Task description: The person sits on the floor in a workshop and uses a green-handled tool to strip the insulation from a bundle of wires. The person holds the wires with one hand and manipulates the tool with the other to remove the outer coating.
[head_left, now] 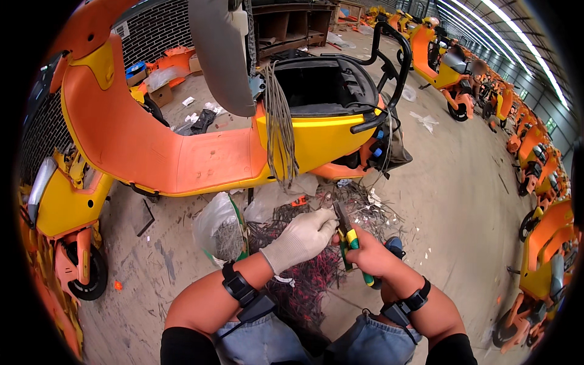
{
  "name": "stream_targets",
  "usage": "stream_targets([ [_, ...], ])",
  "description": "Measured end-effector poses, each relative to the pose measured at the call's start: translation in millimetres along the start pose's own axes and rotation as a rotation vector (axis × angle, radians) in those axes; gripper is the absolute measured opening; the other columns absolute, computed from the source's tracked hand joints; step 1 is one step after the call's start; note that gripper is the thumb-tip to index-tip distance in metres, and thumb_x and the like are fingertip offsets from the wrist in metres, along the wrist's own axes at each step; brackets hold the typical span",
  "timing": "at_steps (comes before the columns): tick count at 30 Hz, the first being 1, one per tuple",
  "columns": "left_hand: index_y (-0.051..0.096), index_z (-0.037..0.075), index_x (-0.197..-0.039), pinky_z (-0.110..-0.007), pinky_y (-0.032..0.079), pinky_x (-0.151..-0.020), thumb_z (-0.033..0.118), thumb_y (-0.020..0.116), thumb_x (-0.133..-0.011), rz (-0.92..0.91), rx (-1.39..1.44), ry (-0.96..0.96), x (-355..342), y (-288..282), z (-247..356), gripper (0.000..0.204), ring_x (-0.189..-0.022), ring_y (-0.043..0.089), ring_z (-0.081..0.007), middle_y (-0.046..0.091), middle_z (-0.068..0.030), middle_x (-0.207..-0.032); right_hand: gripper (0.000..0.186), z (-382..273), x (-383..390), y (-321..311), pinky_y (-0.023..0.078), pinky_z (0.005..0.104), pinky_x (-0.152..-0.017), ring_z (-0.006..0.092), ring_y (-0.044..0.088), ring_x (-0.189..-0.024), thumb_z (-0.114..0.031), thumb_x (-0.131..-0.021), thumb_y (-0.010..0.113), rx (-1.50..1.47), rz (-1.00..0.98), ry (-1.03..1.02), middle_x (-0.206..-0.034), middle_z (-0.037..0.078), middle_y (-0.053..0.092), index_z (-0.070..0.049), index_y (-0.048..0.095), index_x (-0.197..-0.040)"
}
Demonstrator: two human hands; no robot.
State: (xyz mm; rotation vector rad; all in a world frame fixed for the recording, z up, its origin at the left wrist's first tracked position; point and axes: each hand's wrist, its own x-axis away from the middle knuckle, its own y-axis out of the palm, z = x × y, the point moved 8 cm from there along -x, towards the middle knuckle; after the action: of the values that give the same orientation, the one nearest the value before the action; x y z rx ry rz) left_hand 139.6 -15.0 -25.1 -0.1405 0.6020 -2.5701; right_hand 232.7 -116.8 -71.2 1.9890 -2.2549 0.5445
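My right hand (369, 252), bare, grips a pair of pliers (351, 237) with green and yellow handles, its dark jaws pointing up and away. Beside the jaws, my left hand (302, 240) wears a pale knit glove and has its thumb and fingers pinched together. What they pinch is too small to make out. Below both hands, a heap of dark and reddish wire scraps (304, 286) covers the floor. To the left stands a white and green plastic bag (213, 228) with grey strands in it. A bundle of long grey wires (278, 131) hangs over the scooter's side.
A yellow and orange scooter (213, 155) stands across the front, its grey seat (222, 58) raised over an open storage box (313, 85). Another scooter (76, 210) is at the left. Rows of scooters (550, 249) line the right. Cardboard boxes (161, 95) lie by the brick wall.
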Motion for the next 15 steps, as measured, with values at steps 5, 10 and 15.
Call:
stream_targets([
  [5, 0.058, -0.001, -0.110, -0.037, 0.050, -0.071, 0.018, 0.048, -0.097, -0.018, -0.025, -0.004, 1.2, 1.9, -0.2, 0.024, -0.076, 0.065, -0.0270, 0.063, -0.0174, -0.082, 0.050, 2.1, -0.9, 0.4, 0.045, 0.0294, -0.082, 0.0170, 0.054, -0.094, 0.008, -0.074, 0.054, -0.036, -0.015, -0.040, -0.107, 0.006, 0.058, -0.002, 0.050, -0.123],
  [10, 0.059, 0.001, -0.110, -0.041, 0.050, -0.077, 0.017, 0.047, -0.096, 0.041, -0.088, 0.092, 0.6, 3.4, -3.8, 0.024, -0.087, 0.065, -0.0345, 0.065, -0.0206, -0.089, 0.052, 0.9, -0.6, -1.3, 0.045, 0.0303, -0.085, 0.0172, 0.055, -0.098, 0.009, -0.074, 0.053, -0.079, -0.014, -0.079, -0.109, 0.007, 0.059, -0.001, 0.050, -0.125],
  [15, 0.059, 0.002, -0.109, -0.044, 0.050, -0.080, 0.018, 0.049, -0.096, 0.056, -0.132, 0.087, 1.5, 3.0, -1.1, 0.023, -0.091, 0.064, -0.0388, 0.065, -0.0218, -0.094, 0.052, 1.0, -0.4, -5.3, 0.046, 0.0300, -0.084, 0.0157, 0.054, -0.098, 0.011, -0.073, 0.050, 0.083, 0.044, -0.034, -0.110, 0.006, 0.058, 0.001, 0.049, -0.124],
])
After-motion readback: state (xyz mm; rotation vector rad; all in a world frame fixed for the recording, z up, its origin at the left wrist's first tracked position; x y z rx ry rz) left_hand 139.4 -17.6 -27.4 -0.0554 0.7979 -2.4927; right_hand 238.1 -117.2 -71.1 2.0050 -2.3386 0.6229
